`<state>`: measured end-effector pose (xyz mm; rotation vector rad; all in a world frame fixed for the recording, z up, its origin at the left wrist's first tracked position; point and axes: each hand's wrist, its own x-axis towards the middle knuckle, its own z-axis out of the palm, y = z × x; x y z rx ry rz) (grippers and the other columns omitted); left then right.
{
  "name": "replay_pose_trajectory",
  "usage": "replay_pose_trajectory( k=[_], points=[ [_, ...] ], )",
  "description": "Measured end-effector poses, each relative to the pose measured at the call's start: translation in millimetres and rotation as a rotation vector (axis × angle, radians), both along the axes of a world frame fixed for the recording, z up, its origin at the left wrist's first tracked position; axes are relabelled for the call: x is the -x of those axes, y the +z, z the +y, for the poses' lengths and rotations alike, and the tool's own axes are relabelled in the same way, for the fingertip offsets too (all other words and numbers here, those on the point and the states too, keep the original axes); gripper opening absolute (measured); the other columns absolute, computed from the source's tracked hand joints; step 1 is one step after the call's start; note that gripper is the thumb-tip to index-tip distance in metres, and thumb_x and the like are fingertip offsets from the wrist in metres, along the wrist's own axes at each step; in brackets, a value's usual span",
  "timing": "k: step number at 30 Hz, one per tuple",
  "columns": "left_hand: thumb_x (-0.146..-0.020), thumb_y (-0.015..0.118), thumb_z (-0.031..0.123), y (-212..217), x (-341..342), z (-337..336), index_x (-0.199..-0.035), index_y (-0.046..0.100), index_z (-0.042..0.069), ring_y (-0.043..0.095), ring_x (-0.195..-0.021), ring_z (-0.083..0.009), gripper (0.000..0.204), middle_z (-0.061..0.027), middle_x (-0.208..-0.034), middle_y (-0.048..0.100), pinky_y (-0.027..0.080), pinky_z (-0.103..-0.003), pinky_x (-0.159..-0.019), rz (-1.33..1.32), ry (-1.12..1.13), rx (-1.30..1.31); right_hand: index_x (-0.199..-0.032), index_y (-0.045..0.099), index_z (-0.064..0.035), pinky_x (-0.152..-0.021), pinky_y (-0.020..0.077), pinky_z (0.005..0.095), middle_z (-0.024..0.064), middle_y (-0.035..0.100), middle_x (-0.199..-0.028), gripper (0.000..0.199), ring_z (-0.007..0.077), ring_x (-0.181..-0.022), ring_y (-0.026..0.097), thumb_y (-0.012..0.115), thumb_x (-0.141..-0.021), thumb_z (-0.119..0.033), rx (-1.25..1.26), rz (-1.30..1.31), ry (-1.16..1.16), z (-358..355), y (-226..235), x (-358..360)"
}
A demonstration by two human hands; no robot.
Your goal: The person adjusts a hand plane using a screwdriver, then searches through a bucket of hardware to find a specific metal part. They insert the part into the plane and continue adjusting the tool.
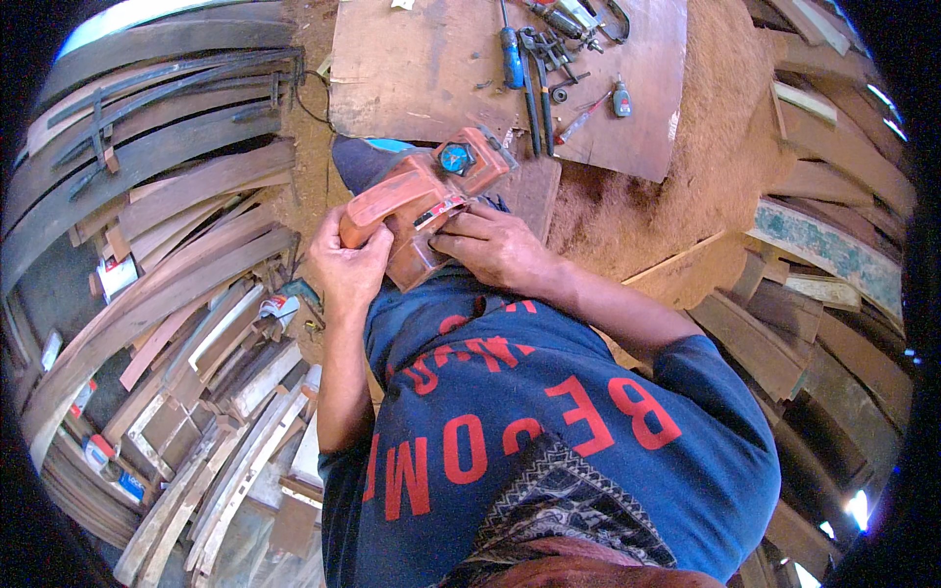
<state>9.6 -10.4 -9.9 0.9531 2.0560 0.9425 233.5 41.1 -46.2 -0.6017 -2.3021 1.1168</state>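
An orange power tool [423, 192] with a blue round dial on its far end rests against my lap. My left hand [348, 263] is wrapped around its orange handle at the near left. My right hand [493, 245] lies on the tool's side, fingertips pressed at a small dark panel. Both hands touch the tool. The underside of the tool is hidden by my hands and blue shirt.
A plywood board [431, 69] lies ahead with a blue-handled screwdriver [512, 51], pliers [541, 69] and other small tools [573, 20]. Sawdust covers the ground on the right. Stacks of curved wooden slats [167, 255] fill the left; planks [814, 245] line the right.
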Motion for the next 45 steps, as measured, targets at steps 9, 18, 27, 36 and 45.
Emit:
replay_pose_trajectory(
  k=[9,18,27,36,45],
  points=[
    [-0.075,0.074,0.005,3,0,2,-0.098,0.071,-0.001,0.066,-0.080,-0.0121,0.024,-0.0071,-0.088,0.073,0.055,-0.031,-0.072,0.062,-0.040,0.009,-0.110,0.070,-0.0048,-0.091,0.0539,0.0434,0.0120,0.067,-0.112,0.025,0.0329,-0.104,0.065,0.072,-0.085,-0.006,0.114,0.070,-0.035,-7,-8,-1],
    [-0.075,0.074,0.006,5,-3,2,-0.098,0.069,-0.001,0.066,-0.080,-0.0117,0.025,-0.0077,-0.087,0.072,0.054,-0.031,-0.072,0.055,-0.029,0.012,-0.103,0.072,-0.0026,-0.088,0.0543,0.0450,0.0187,0.068,-0.103,0.019,0.0371,-0.100,0.066,0.067,-0.089,-0.014,0.512,-0.009,-0.178,-14,4,8],
    [-0.075,0.072,0.005,7,-4,0,-0.103,0.068,-0.002,0.066,-0.081,-0.0119,0.029,-0.0066,-0.090,0.072,0.055,-0.031,-0.074,0.101,-0.050,0.039,-0.098,0.072,-0.0013,-0.079,0.0554,0.0481,0.0211,0.070,-0.097,0.020,0.0396,-0.091,0.068,0.069,-0.084,-0.016,0.474,-0.299,-0.269,-3,29,24],
    [-0.073,0.072,0.006,6,-9,1,-0.096,0.068,-0.001,0.064,-0.074,-0.0114,0.024,-0.0066,-0.079,0.069,0.053,-0.032,-0.069,0.119,-0.026,-0.014,-0.094,0.064,-0.0034,-0.075,0.0545,0.0472,0.0177,0.065,-0.094,0.016,0.0378,-0.088,0.066,0.067,-0.082,-0.013,0.318,-0.212,-0.211,-15,10,23],
    [-0.073,0.072,0.006,3,-8,-3,-0.097,0.068,-0.001,0.066,-0.077,-0.0120,0.025,-0.0075,-0.083,0.071,0.054,-0.032,-0.071,0.116,-0.014,-0.013,-0.094,0.062,-0.0033,-0.074,0.0542,0.0461,0.0160,0.063,-0.095,0.014,0.0369,-0.087,0.065,0.067,-0.084,-0.011,0.264,-0.086,-0.183,-17,5,18]
  ],
)
